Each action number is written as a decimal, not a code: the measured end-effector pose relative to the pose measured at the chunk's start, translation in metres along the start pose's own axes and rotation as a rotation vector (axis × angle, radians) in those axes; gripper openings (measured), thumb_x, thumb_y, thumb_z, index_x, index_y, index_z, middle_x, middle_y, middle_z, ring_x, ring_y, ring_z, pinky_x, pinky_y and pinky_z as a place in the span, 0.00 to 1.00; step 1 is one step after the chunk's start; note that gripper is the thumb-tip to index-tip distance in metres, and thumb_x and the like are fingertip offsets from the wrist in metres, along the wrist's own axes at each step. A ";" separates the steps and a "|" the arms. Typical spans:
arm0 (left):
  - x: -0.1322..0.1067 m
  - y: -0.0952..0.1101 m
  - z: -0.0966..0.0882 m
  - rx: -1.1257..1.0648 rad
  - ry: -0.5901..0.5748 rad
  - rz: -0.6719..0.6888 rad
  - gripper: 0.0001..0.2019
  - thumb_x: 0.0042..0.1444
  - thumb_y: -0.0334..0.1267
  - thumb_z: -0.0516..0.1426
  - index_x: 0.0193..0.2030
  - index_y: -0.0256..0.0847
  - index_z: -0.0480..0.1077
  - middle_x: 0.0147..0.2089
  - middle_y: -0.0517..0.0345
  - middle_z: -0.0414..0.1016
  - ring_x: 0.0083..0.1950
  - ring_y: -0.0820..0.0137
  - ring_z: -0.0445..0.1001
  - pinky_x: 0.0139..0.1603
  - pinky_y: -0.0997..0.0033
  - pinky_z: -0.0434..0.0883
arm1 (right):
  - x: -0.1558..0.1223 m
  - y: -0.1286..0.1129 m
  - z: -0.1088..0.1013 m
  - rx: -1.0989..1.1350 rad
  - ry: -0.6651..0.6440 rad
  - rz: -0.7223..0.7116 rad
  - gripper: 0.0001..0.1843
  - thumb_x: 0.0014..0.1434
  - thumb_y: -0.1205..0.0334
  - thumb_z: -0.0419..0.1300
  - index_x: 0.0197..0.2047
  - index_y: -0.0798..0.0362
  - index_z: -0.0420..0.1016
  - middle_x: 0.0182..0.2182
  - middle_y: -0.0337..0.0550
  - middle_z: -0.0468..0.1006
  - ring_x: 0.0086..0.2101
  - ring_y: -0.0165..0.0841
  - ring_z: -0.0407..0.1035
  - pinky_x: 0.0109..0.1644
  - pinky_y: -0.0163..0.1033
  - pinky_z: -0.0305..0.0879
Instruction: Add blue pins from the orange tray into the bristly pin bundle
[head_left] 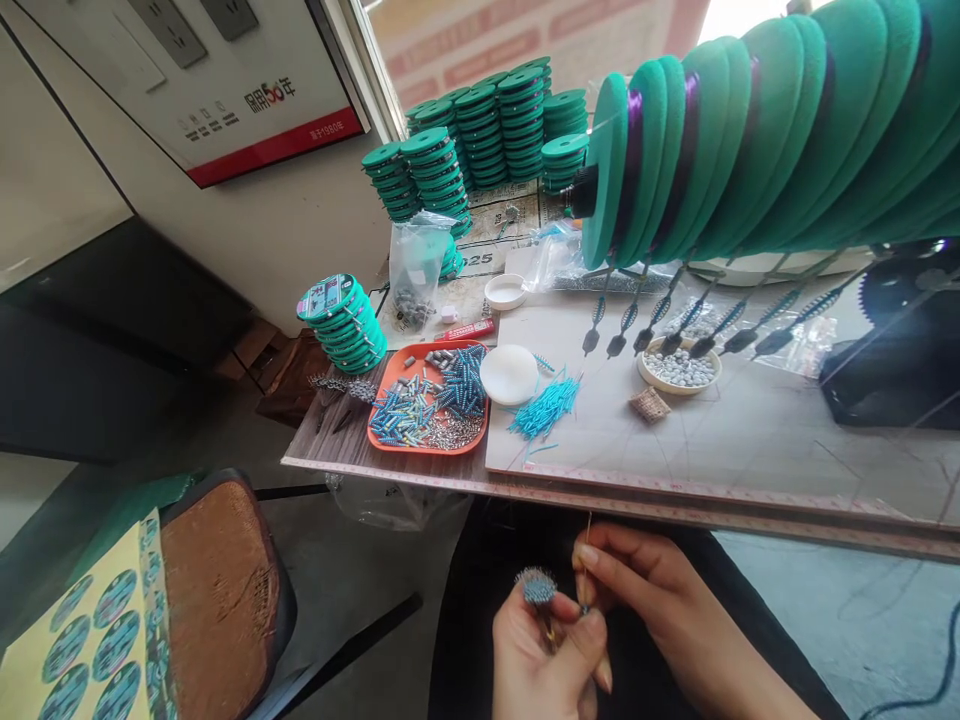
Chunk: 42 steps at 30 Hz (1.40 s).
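My left hand [551, 660] is closed around a small bundle [538, 588] of thin pieces with clustered grey-blue tips. Its thumb and forefinger also meet at a tiny dark piece beside my right fingertips. My right hand [667, 605] pinches a thin needle-like wire [588, 530] that stands up past the fingers. Both hands are above my dark lap, just below the table's front edge. Nearest on the table are a heap of light blue thin tubes [546, 408] and an orange tray [373, 430] with sorted small blue, grey and metallic parts.
Green spools [780, 130] hang in a row over the table, threads and small weights dangling. More green spools [480, 120] are stacked behind, and another stack [345, 325] stands left. A bowl of pale beads [679, 368], a white lid [508, 374] and a stool [217, 590] are around.
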<state>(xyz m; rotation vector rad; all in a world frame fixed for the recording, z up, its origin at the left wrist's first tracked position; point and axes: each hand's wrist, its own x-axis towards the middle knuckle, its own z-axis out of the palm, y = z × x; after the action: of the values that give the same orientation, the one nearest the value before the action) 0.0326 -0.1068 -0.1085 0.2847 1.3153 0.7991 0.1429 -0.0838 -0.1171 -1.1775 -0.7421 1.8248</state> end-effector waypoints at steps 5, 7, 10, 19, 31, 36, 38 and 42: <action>-0.002 0.003 0.003 -0.020 -0.016 0.009 0.29 0.27 0.52 0.68 0.25 0.37 0.56 0.11 0.64 0.62 0.10 0.87 0.48 0.14 0.85 0.41 | -0.001 -0.001 0.001 0.023 -0.009 0.020 0.20 0.52 0.48 0.59 0.25 0.58 0.65 0.22 0.40 0.66 0.21 0.25 0.62 0.23 0.31 0.58; -0.001 0.003 0.002 -0.009 -0.021 0.004 0.29 0.28 0.52 0.68 0.25 0.37 0.56 0.11 0.65 0.62 0.10 0.88 0.46 0.13 0.85 0.38 | -0.001 -0.002 0.002 0.019 -0.004 0.014 0.20 0.52 0.48 0.59 0.24 0.58 0.65 0.21 0.40 0.66 0.22 0.26 0.62 0.24 0.31 0.59; 0.000 0.000 0.000 0.005 -0.006 0.006 0.29 0.27 0.53 0.68 0.25 0.37 0.56 0.12 0.65 0.61 0.10 0.89 0.44 0.14 0.84 0.35 | -0.001 -0.002 0.002 0.012 0.010 0.010 0.20 0.52 0.48 0.59 0.24 0.58 0.65 0.21 0.40 0.67 0.23 0.27 0.63 0.25 0.32 0.60; 0.000 0.000 0.002 0.008 0.010 0.022 0.29 0.28 0.53 0.67 0.25 0.37 0.56 0.12 0.65 0.61 0.11 0.88 0.47 0.14 0.85 0.36 | -0.001 -0.003 0.002 0.008 0.002 0.029 0.22 0.50 0.46 0.59 0.25 0.58 0.65 0.21 0.40 0.67 0.23 0.27 0.63 0.26 0.32 0.61; 0.001 -0.003 0.008 -0.149 0.075 0.102 0.27 0.25 0.45 0.70 0.23 0.35 0.57 0.12 0.68 0.59 0.12 0.85 0.56 0.16 0.85 0.50 | 0.001 0.000 0.001 0.073 -0.019 0.042 0.20 0.51 0.48 0.60 0.26 0.58 0.65 0.22 0.40 0.67 0.21 0.26 0.63 0.20 0.30 0.59; 0.001 -0.002 0.012 -0.185 0.069 0.113 0.28 0.24 0.45 0.70 0.22 0.35 0.56 0.12 0.67 0.60 0.12 0.85 0.56 0.16 0.85 0.53 | 0.002 0.001 0.000 0.085 -0.030 0.062 0.20 0.51 0.48 0.60 0.27 0.58 0.65 0.22 0.39 0.67 0.19 0.25 0.62 0.20 0.30 0.59; 0.001 -0.002 0.012 -0.192 0.066 0.115 0.28 0.23 0.45 0.71 0.22 0.35 0.57 0.12 0.68 0.59 0.12 0.85 0.57 0.16 0.85 0.52 | 0.002 0.001 0.000 0.080 -0.029 0.064 0.20 0.51 0.47 0.60 0.27 0.58 0.65 0.22 0.39 0.67 0.19 0.25 0.62 0.20 0.30 0.59; 0.001 -0.001 0.013 -0.202 0.069 0.100 0.27 0.23 0.44 0.71 0.22 0.36 0.57 0.13 0.67 0.61 0.12 0.85 0.56 0.17 0.84 0.54 | 0.003 0.000 0.001 0.062 -0.012 0.052 0.21 0.50 0.47 0.61 0.26 0.58 0.65 0.22 0.40 0.67 0.21 0.26 0.63 0.20 0.30 0.60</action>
<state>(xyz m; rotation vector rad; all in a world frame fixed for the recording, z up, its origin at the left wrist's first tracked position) 0.0450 -0.1039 -0.1068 0.1644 1.2809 1.0268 0.1414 -0.0815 -0.1176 -1.1555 -0.6626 1.8859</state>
